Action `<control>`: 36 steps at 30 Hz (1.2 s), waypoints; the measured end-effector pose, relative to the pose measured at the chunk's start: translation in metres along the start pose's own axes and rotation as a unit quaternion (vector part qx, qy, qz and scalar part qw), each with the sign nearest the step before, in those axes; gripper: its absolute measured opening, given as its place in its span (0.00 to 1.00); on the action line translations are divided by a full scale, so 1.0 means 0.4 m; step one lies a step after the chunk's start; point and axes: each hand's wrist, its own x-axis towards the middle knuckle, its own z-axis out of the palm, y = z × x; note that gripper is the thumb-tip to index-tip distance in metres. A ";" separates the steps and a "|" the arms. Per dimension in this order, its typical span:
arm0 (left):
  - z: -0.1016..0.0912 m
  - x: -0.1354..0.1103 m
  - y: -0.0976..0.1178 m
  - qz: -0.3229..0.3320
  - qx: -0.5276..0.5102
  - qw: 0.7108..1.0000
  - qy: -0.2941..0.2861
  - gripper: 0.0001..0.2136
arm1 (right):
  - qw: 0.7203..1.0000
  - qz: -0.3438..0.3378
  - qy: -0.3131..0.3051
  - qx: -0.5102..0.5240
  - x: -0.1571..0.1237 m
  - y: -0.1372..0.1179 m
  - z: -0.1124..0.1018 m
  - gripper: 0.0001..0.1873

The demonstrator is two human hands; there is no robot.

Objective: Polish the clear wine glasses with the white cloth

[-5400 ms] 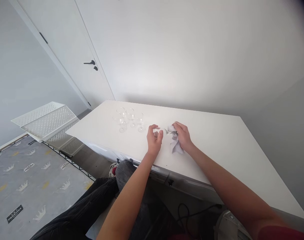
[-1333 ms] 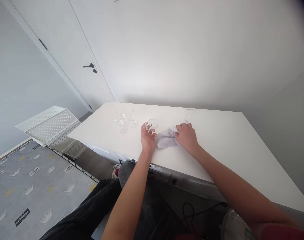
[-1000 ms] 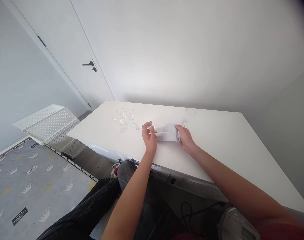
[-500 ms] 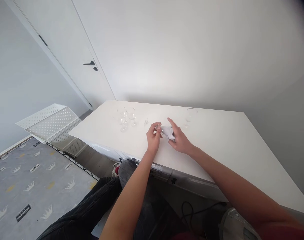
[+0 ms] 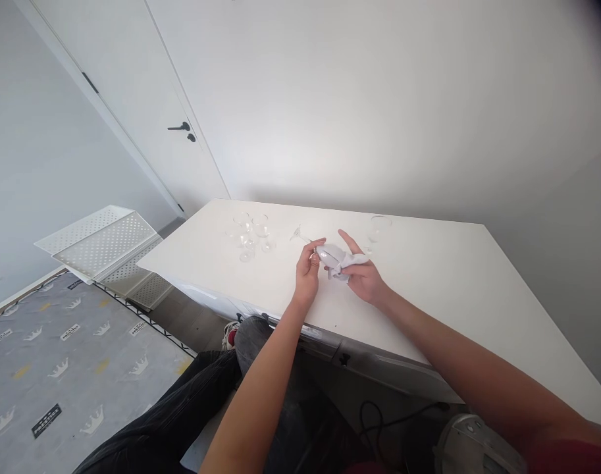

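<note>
A clear wine glass is held sideways above the tabletop, its foot and stem pointing to the upper left and its mouth to the right. Fingers of my left hand curl around its bowl near the stem. My right hand grips a white cloth between thumb and fingers at the glass's mouth, with the index finger stretched out. Part of the cloth seems to be inside the bowl. How far in it reaches is hard to see through the glass.
Several stemmed glasses stand in a group on the left of the white table. Another stemmed glass stands behind my right hand. White perforated panels are beyond the table's left end, and a wall runs behind it.
The glass has tilted and shifted slightly right, showing more of its bowl and stem. My right hand has moved right and turned, with more of the cloth visible at the mouth.
</note>
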 end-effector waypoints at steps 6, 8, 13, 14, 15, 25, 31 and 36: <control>-0.007 -0.001 -0.038 -0.049 0.074 0.993 0.079 0.17 | 0.988 -0.064 -0.021 -0.138 -0.009 0.011 0.026 0.48; -0.011 0.001 -0.047 -0.042 0.103 0.991 0.075 0.18 | 0.997 -0.038 -0.027 -0.056 -0.002 0.018 0.031 0.50; -0.013 0.006 -0.057 -0.001 0.123 0.992 0.009 0.21 | 0.979 0.030 0.026 0.200 0.028 0.037 0.001 0.55; -0.013 0.006 -0.056 -0.001 0.122 0.993 -0.002 0.21 | 0.977 0.030 0.033 0.210 0.031 0.042 -0.005 0.54; -0.013 0.005 -0.056 -0.006 0.119 0.993 -0.007 0.22 | 0.978 0.028 0.030 0.203 0.033 0.046 -0.010 0.54; -0.016 -0.005 -0.043 -0.048 0.128 0.989 0.061 0.19 | 0.992 -0.079 0.022 -0.099 0.014 0.068 0.023 0.43; -0.009 -0.002 -0.045 0.006 0.105 0.994 -0.017 0.19 | 0.991 0.024 -0.016 0.129 0.026 0.050 -0.026 0.44; -0.011 -0.001 -0.037 -0.064 0.132 0.988 0.050 0.16 | 0.998 -0.048 0.015 -0.040 0.002 0.037 -0.015 0.40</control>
